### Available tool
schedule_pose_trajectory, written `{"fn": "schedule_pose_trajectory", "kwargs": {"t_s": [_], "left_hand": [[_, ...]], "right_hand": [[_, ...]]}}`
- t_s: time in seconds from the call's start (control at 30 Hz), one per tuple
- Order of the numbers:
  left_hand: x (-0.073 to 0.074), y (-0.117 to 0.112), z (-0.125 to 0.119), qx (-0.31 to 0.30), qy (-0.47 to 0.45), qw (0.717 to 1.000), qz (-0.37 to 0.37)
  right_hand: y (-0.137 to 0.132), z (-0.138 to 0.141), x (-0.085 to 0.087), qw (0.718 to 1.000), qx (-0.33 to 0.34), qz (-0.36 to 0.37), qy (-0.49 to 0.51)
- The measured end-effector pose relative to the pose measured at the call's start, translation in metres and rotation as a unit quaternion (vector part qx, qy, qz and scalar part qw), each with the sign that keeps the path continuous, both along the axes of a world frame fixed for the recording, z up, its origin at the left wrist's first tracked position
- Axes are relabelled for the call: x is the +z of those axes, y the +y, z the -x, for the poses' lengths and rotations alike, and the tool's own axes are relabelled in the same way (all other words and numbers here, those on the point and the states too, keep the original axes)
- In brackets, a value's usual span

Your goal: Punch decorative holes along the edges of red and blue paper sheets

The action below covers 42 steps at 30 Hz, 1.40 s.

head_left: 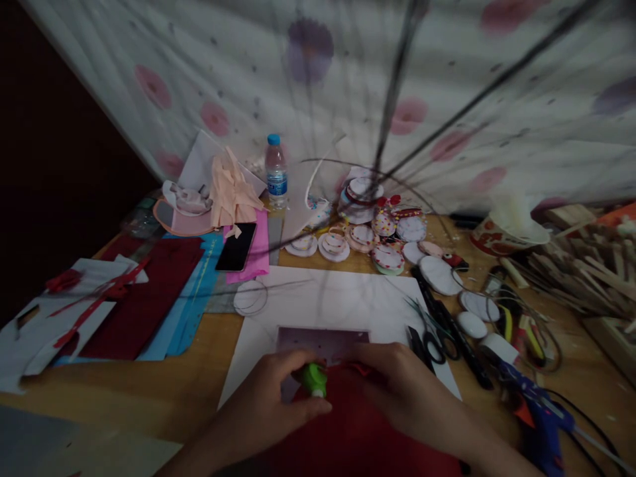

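My left hand (271,391), at the lower middle, is closed with thumb and fingers around a small green object (314,379) with a white tip; its kind is unclear. Beside it, the curled fingers of my right hand (397,381) pinch a small red piece (356,368), blurred, perhaps paper or cloth. Both hands are over a purple-grey sheet (322,338) on a large white sheet (328,291). A broad red surface (368,430) fills the space between my forearms. Scissors (433,338) rest just past my right hand.
A blue glue gun (536,404) with its cord is at right, near wooden sticks (581,265) and a paper bowl (507,235). Small round decorated pieces (387,255), a water bottle (276,172) and a phone (237,247) stand farther back. Red sheets (149,291) lie left.
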<state>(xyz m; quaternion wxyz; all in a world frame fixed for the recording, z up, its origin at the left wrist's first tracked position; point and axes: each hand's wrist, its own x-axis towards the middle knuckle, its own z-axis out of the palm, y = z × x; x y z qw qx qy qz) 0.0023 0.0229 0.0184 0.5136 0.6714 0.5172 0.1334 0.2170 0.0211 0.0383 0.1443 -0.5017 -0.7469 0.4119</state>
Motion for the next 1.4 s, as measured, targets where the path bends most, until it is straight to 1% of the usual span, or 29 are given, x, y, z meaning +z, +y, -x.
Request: {"fn": "schedule_pose_trajectory", "kwargs": {"t_s": [0.1,0.17,0.27,0.43,0.53,0.6,0.67,0.73,0.83,0.9,0.97,1.03,1.17,1.27,1.4], "left_hand": [[-0.001,-0.001,-0.002,-0.002,0.006,1.000,-0.007],[-0.003,-0.003,-0.003,-0.005,0.013,1.000,-0.004],[-0.008,-0.006,-0.005,0.002,0.025,1.000,-0.019],[-0.012,-0.008,-0.008,-0.015,0.023,0.998,-0.048],[-0.012,-0.008,-0.009,-0.022,0.024,0.998,-0.056],[-0.013,-0.008,-0.010,-0.027,0.025,0.997,-0.067],[-0.013,-0.008,-0.012,-0.029,0.018,0.996,-0.083],[-0.013,-0.008,-0.015,-0.040,0.006,0.994,-0.101],[-0.014,-0.008,-0.019,-0.065,0.010,0.987,-0.146],[-0.014,-0.009,-0.020,-0.078,0.030,0.982,-0.171],[-0.014,-0.009,-0.019,-0.085,0.051,0.978,-0.181],[-0.014,-0.009,-0.017,-0.090,0.055,0.979,-0.176],[-0.010,-0.004,-0.017,-0.085,0.016,0.988,-0.129],[-0.006,0.001,-0.016,-0.083,-0.008,0.991,-0.105],[-0.005,0.005,-0.007,-0.069,0.011,0.993,-0.096]], "right_hand": [[0.000,-0.001,-0.001,1.000,0.008,0.002,-0.012],[0.001,-0.001,0.000,1.000,0.014,0.004,-0.015],[0.003,-0.002,0.000,1.000,0.019,0.010,-0.012],[0.005,-0.003,-0.007,1.000,0.028,0.012,-0.006],[0.006,-0.004,-0.007,0.999,0.032,0.005,-0.010],[0.006,-0.004,-0.002,0.999,0.029,-0.020,-0.026],[0.007,-0.001,0.003,0.996,0.033,-0.063,-0.059],[0.008,0.005,0.005,0.987,0.070,-0.109,-0.094],[0.010,0.018,-0.001,0.969,0.140,-0.146,-0.145],[0.011,0.024,-0.007,0.962,0.151,-0.151,-0.171],[0.011,0.029,-0.010,0.962,0.145,-0.150,-0.177],[0.011,0.031,-0.010,0.964,0.139,-0.144,-0.173],[0.012,0.028,-0.005,0.975,0.130,-0.104,-0.147],[0.013,0.014,-0.002,0.987,0.101,-0.069,-0.104],[0.010,-0.011,-0.004,0.996,0.028,-0.014,-0.089]]}}
